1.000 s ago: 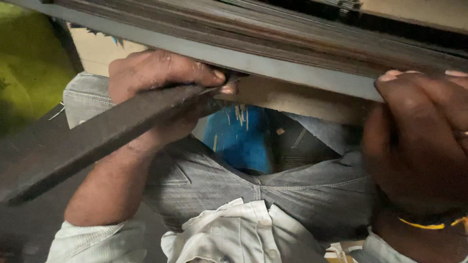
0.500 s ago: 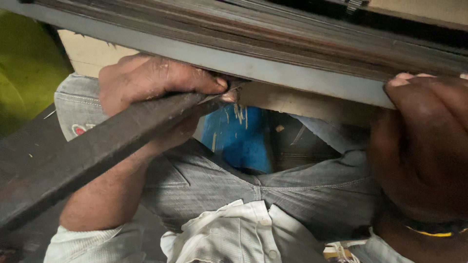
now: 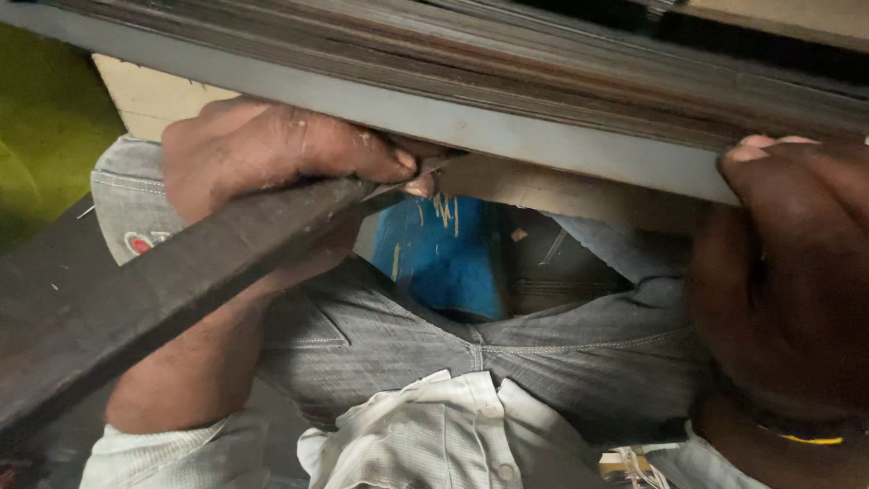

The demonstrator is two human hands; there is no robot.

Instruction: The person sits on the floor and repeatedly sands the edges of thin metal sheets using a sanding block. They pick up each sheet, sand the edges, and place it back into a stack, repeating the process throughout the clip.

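Head view: left hand (image 3: 272,158) grips the flat bar (image 3: 136,290), whose length points up-right at the steel strip (image 3: 543,140) that the right hand (image 3: 787,272) clasps.

Under me I see my grey jeans (image 3: 543,353), white shirt (image 3: 434,435), a blue seat (image 3: 444,258), green floor (image 3: 45,154).
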